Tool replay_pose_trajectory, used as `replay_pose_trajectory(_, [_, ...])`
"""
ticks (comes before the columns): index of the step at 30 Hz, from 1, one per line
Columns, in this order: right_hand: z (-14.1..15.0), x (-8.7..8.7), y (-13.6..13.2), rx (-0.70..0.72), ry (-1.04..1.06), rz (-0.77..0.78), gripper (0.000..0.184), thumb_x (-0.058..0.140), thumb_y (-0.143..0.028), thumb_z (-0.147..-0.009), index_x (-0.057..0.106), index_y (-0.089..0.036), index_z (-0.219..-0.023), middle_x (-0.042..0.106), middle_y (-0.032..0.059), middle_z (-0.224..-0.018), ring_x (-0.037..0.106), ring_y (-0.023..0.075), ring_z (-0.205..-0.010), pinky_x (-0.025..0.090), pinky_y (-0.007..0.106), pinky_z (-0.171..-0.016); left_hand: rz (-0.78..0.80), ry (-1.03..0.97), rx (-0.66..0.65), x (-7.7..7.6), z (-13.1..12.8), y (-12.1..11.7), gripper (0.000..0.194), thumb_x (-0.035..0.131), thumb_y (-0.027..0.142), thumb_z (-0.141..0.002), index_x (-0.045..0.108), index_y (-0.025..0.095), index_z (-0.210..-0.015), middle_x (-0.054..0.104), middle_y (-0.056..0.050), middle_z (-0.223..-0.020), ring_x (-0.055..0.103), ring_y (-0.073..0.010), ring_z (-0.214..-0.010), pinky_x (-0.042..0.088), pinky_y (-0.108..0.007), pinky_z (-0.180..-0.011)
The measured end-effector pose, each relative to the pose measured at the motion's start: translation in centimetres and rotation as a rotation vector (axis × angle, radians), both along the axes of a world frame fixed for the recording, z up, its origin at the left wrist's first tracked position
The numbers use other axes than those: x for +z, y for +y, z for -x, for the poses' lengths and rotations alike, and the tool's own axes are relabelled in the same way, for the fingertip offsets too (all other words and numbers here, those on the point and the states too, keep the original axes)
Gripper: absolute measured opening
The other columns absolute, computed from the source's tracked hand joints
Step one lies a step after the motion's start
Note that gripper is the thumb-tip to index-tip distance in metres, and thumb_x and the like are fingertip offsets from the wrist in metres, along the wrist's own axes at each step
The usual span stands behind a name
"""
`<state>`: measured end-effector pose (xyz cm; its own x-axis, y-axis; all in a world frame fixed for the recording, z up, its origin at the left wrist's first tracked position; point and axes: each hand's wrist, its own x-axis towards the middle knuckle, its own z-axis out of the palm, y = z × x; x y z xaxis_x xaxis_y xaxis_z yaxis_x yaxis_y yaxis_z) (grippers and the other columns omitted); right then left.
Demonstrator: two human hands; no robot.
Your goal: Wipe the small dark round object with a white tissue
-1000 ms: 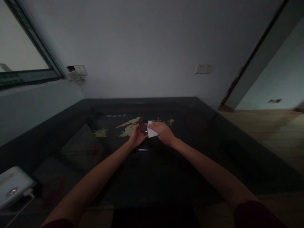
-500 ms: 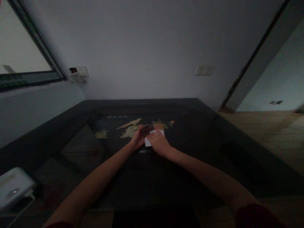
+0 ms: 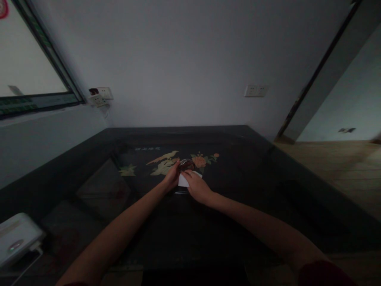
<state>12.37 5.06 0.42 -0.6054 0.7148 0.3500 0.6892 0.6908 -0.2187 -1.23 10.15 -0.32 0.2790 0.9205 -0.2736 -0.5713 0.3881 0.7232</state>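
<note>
One round, glassy dish (image 3: 187,164) is gripped by left fingers (image 3: 176,167), thin white paper (image 3: 183,181) by right fingers (image 3: 188,174).

Dish (image 3: 187,163) part-hidden; white box (image 3: 22,230) cropped

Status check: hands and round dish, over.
Left hand holding round dish at its left side. Right hand holding white sheet at dish's near edge. White box off left, apart from hands.

Pale Chinese characters (image 3: 148,149) on the dark tabletop (image 3: 190,230), beyond and left of the fingers (image 3: 188,173): second reads 上, last apparently 花; others blurred. Red mark (image 3: 3,8), far left of and above the fingers: illegible.
</note>
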Motion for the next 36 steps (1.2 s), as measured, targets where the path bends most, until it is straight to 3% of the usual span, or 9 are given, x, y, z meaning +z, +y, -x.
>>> replay_pose_trajectory(7, [-0.3, 1.2, 0.0, -0.035, -0.286, -0.258, 0.033, 0.038, -0.009, -0.089, 0.053, -0.006, -0.118, 0.067, 0.0141, -0.100, 0.059, 0.0207, -0.095, 0.032, 0.038, -0.103, -0.058, -0.051, 0.092, -0.8, 0.0, 0.6, 0.034, 0.040, 0.031, -0.092, 0.067, 0.011, -0.097, 0.072, -0.008, -0.083, 0.066, -0.0178, -0.077, 0.048, -0.028, -0.079])
replay_pose_trajectory(12, [-0.1, 1.0, 0.0, -0.092, -0.349, -0.299, 0.025, 0.041, -0.009, -0.087, 0.061, -0.005, -0.102, 0.066, 0.0185, -0.102, 0.057, 0.0259, -0.101, 0.034, 0.042, -0.099, -0.064, -0.051, 0.092, -0.6, -0.1, 0.4, 0.034, 0.040, 0.031, -0.092, 0.068, 0.010, -0.094, 0.072, -0.010, -0.086, 0.066, -0.0175, -0.079, 0.048, -0.028, -0.079])
replay_pose_trajectory(18, [0.3, 0.4, -0.2, -0.089, -0.263, -0.184, 0.027, 0.043, -0.010, -0.087, 0.056, -0.004, -0.110, 0.064, 0.0199, -0.107, 0.056, 0.0262, -0.103, 0.037, 0.040, -0.093, -0.059, -0.041, 0.058, -0.5, -0.1, 0.4, 0.039, 0.035, 0.031, -0.094, 0.067, 0.009, -0.097, 0.072, -0.011, -0.084, 0.066, -0.0181, -0.075, 0.050, -0.027, -0.073])
replay_pose_trajectory(23, [0.1, 1.4, 0.0, -0.044, -0.003, 0.075, 0.042, 0.048, -0.041, -0.089, 0.050, -0.010, -0.117, 0.064, 0.0148, -0.107, 0.058, 0.0247, -0.100, 0.041, 0.035, -0.086, -0.065, -0.010, 0.017, -0.6, 0.2, 0.1, 0.040, 0.038, 0.034, -0.093, 0.066, 0.008, -0.102, 0.072, -0.013, -0.089, 0.067, -0.0206, -0.076, 0.050, -0.029, -0.075])
replay_pose_trajectory(27, [-0.2, 1.8, 0.4, 0.042, 0.108, 0.217, 0.034, 0.032, -0.029, -0.096, 0.048, -0.013, -0.121, 0.064, 0.0128, -0.110, 0.059, 0.0201, -0.101, 0.042, 0.032, -0.086, -0.083, -0.049, 0.040, -0.6, 0.3, -0.1, 0.038, 0.039, 0.033, -0.092, 0.064, 0.009, -0.107, 0.072, -0.011, -0.090, 0.067, -0.0200, -0.080, 0.049, -0.029, -0.081])
replay_pose_trajectory(29, [-0.3, 1.5, 0.3, 0.056, 0.065, 0.158, 0.033, 0.041, -0.024, -0.092, 0.046, -0.012, -0.123, 0.062, 0.0137, -0.113, 0.057, 0.0215, -0.105, 0.041, 0.033, -0.089, -0.069, -0.062, 0.056, -0.7, 0.3, 0.1, 0.038, 0.038, 0.032, -0.093, 0.063, 0.009, -0.109, 0.072, -0.011, -0.089, 0.067, -0.0197, -0.080, 0.048, -0.030, -0.082])
replay_pose_trajectory(32, [-0.2, 0.8, 0.0, 0.051, -0.048, 0.003, 0.049, 0.061, -0.025, -0.080, 0.045, -0.010, -0.124, 0.058, 0.0159, -0.120, 0.053, 0.0260, -0.111, 0.039, 0.038, -0.095, -0.042, -0.074, 0.049, -1.0, 0.5, 0.5, 0.038, 0.038, 0.032, -0.092, 0.063, 0.010, -0.110, 0.072, -0.011, -0.088, 0.067, -0.0203, -0.081, 0.048, -0.031, -0.083])
replay_pose_trajectory(36, [-0.1, 0.4, -0.1, 0.029, -0.136, -0.135, 0.056, 0.066, -0.026, -0.076, 0.045, -0.009, -0.125, 0.056, 0.0177, -0.122, 0.051, 0.0271, -0.113, 0.038, 0.041, -0.097, -0.037, -0.082, 0.049, -1.3, 0.7, 0.9, 0.038, 0.036, 0.030, -0.093, 0.066, 0.009, -0.102, 0.072, -0.010, -0.085, 0.067, -0.0189, -0.079, 0.048, -0.028, -0.083])
